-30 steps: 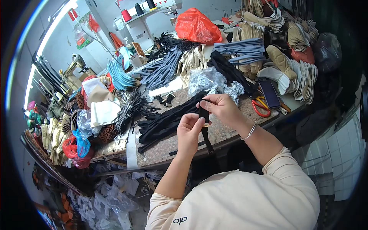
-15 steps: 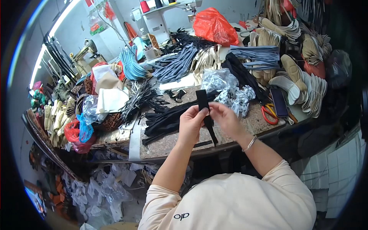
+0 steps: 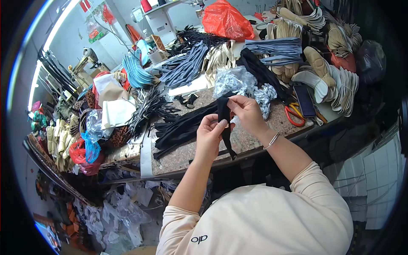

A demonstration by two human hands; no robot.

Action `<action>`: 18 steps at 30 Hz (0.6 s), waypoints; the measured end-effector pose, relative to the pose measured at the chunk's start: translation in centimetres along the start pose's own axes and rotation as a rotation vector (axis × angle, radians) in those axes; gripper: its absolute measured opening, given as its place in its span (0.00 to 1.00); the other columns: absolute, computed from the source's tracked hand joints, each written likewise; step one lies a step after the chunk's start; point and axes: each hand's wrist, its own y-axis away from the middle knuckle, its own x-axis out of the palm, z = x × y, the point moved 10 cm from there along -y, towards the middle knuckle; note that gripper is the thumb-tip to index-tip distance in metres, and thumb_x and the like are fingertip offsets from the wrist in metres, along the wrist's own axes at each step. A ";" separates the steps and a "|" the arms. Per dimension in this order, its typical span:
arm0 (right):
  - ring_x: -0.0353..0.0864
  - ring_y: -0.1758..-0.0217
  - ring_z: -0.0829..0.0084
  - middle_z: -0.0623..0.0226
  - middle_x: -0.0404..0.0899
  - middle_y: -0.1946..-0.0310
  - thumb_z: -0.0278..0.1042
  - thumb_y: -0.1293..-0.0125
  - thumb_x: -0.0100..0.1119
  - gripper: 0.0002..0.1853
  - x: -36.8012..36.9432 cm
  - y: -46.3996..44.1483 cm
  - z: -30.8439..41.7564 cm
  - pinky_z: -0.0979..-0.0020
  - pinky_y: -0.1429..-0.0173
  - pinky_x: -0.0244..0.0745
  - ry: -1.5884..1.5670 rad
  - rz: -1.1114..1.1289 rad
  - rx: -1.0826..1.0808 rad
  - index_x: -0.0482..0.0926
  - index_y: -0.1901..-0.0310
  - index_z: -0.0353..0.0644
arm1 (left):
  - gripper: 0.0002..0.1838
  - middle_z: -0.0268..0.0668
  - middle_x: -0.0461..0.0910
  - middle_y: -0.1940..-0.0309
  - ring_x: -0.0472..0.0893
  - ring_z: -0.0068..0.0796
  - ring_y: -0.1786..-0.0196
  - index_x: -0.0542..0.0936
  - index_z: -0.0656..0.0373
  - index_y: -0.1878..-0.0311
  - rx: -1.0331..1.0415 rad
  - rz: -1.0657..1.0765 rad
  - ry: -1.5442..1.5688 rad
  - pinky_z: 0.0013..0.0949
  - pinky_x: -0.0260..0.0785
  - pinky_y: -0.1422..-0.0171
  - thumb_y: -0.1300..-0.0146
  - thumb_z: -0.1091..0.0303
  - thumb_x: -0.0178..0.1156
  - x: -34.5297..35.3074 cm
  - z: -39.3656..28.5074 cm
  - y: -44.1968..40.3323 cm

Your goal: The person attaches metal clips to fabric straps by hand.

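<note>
A black fabric strip (image 3: 224, 111) hangs between my two hands above the table's front part, its lower end dangling near the edge. My left hand (image 3: 210, 135) pinches the strip at its middle between thumb and fingers. At the strip's upper part, the thumb and fingers of my right hand (image 3: 246, 111) are closed on it. Just behind and left of my hands lies a bundle of black strips (image 3: 182, 132) on the speckled tabletop (image 3: 170, 163). Small black pieces (image 3: 186, 100) lie behind that bundle.
Red-handled scissors (image 3: 293, 115) and a phone (image 3: 304, 101) lie at the right. Crumpled clear plastic (image 3: 233, 81), blue-grey strips (image 3: 187, 68) and a red bag (image 3: 227, 21) are farther back. Stacked insoles (image 3: 344, 91) stand at the far right, a sewing machine (image 3: 160, 25) behind.
Half a second ago the strip's top stood free above my left hand; now my right hand holds it there, with the top folded over. The camera view has also shifted.
</note>
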 end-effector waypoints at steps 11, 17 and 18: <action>0.63 0.83 0.85 0.74 0.74 0.81 0.27 0.40 0.58 0.05 -0.5 0.3 4.5 0.83 0.79 0.60 0.214 -0.154 -0.219 0.80 0.69 0.35 | 0.05 0.35 0.77 0.72 0.78 0.21 0.68 0.74 0.62 0.68 0.083 -0.055 -0.109 0.18 0.66 0.62 0.43 0.75 0.62 -0.1 -0.7 -0.4; 0.62 0.83 0.86 0.75 0.72 0.83 0.29 0.40 0.59 0.06 0.0 -0.8 4.0 0.82 0.81 0.58 0.052 -0.081 -0.068 0.79 0.71 0.36 | 0.06 0.35 0.77 0.73 0.77 0.20 0.68 0.74 0.61 0.69 0.129 -0.069 -0.095 0.18 0.66 0.61 0.43 0.75 0.63 0.0 -1.3 -0.6; 0.63 0.83 0.86 0.75 0.72 0.84 0.30 0.40 0.60 0.07 0.1 -1.0 4.2 0.83 0.81 0.58 0.150 -0.053 -0.089 0.79 0.71 0.36 | 0.06 0.35 0.77 0.73 0.77 0.20 0.68 0.74 0.61 0.69 0.139 -0.074 -0.112 0.18 0.66 0.61 0.43 0.75 0.63 -0.1 -1.4 -0.5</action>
